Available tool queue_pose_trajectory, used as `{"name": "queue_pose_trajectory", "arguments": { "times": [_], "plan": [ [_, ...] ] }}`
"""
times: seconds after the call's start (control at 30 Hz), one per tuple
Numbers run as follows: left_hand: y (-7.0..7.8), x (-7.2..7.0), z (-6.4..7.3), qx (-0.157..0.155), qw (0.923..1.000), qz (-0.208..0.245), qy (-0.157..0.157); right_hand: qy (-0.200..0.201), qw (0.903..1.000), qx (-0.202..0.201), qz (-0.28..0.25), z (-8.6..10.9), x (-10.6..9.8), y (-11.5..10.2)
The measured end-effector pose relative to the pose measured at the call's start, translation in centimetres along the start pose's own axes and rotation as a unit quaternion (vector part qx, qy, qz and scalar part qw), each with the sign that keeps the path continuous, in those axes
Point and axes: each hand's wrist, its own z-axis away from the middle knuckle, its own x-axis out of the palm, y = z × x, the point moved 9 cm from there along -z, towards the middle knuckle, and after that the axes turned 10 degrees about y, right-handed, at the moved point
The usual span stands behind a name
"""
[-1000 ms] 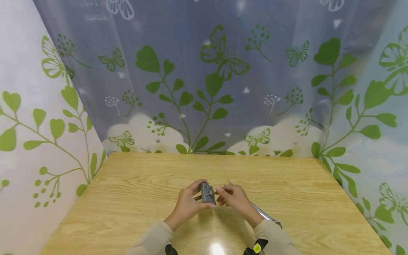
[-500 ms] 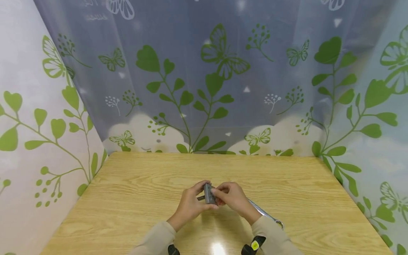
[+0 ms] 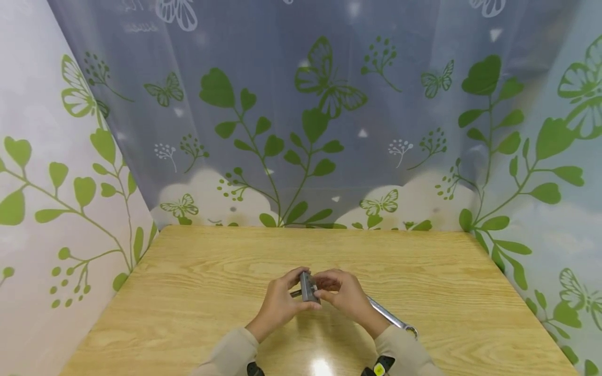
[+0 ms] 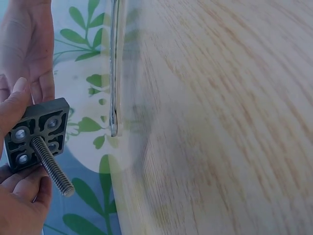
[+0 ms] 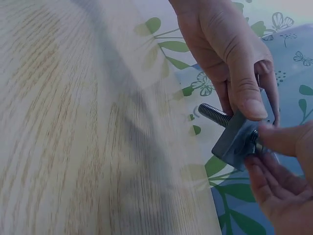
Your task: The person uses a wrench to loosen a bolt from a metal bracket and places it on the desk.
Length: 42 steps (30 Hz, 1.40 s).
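Note:
My left hand (image 3: 277, 303) grips a dark grey square plate (image 3: 308, 287) by its opposite edges, holding it above the table with thumb below and fingers on top. A threaded bolt (image 4: 53, 166) sticks out from the plate's ribbed back, where several round metal spots show at the corners. On the other face, my right hand (image 5: 288, 171) has thumb and fingers around a short metal end at the plate's middle. Whether that end is a nut or the bolt's head is hidden by the fingertips. A shiny ring-ended wrench (image 3: 392, 318) lies beside the right forearm.
The wood-grain table (image 3: 211, 261) stretches out around both hands. A curtain (image 3: 301, 130) printed with leaves and butterflies hangs along its back edge, with similar panels at left and right. Black straps (image 3: 383, 363) sit at the wrists.
The plate has turned more edge-on and shifted slightly right. My right hand has come in to the plate's face, and its thumb has moved from the upper part to lower down.

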Motion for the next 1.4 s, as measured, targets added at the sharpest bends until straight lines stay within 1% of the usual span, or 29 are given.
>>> {"name": "queue_pose_trajectory", "arguments": {
  "times": [0.13,0.23,0.33,0.43,0.53,0.63,0.77,0.9,1.03,1.1,1.17,1.27,1.33,1.4],
  "plan": [
    [0.1,0.0,0.0,0.009,0.9999,-0.01,0.005,0.011,0.9974,0.07,-0.016,0.0,-0.1,1.1],
    [0.5,0.0,-0.1,0.023,0.9993,-0.028,0.01,0.001,0.9918,0.126,-0.02,0.1,0.2,2.0],
    [0.8,0.1,-0.1,0.033,0.9987,-0.038,0.007,-0.013,0.9877,0.155,-0.013,0.1,0.5,2.5],
    [0.8,0.3,-0.1,0.034,0.9986,-0.041,0.002,-0.02,0.9857,0.166,-0.019,0.1,0.6,2.5],
    [0.7,0.3,-0.1,0.028,0.9988,-0.041,0.0,-0.031,0.9874,0.152,-0.032,0.0,0.5,2.1],
    [0.6,0.3,-0.1,0.021,0.9992,-0.035,-0.004,-0.055,0.9899,0.122,-0.045,-0.2,0.4,1.4],
    [0.4,0.3,-0.2,0.008,0.9995,-0.028,-0.015,-0.088,0.9937,0.066,-0.017,-0.6,0.1,0.7],
    [0.3,0.3,-0.2,0.005,0.999,-0.029,-0.032,-0.103,0.9944,0.02,0.012,-0.8,0.2,0.3],
    [0.2,0.3,-0.2,0.004,0.9984,-0.019,-0.053,-0.11,0.9938,0.006,0.015,-0.7,0.4,0.1],
    [0.1,0.3,-0.2,-0.002,0.998,-0.009,-0.062,-0.115,0.9933,0.0,0.015,-0.6,0.4,0.0],
    [0.0,0.2,-0.1,-0.006,0.9977,-0.01,-0.067,-0.117,0.993,-0.011,0.012,-0.5,0.4,-0.2],
    [0.0,-0.1,-0.2,-0.008,0.9978,-0.022,-0.062,-0.119,0.9924,-0.031,-0.004,-0.5,0.3,-0.4],
    [0.1,-0.3,-0.2,-0.005,0.9981,-0.032,-0.052,-0.113,0.9927,-0.04,-0.013,-0.5,0.2,-0.4],
    [0.2,-0.4,-0.2,-0.002,0.9985,-0.037,-0.04,-0.098,0.9944,-0.036,-0.015,-0.5,0.0,-0.2]
  ]
}}
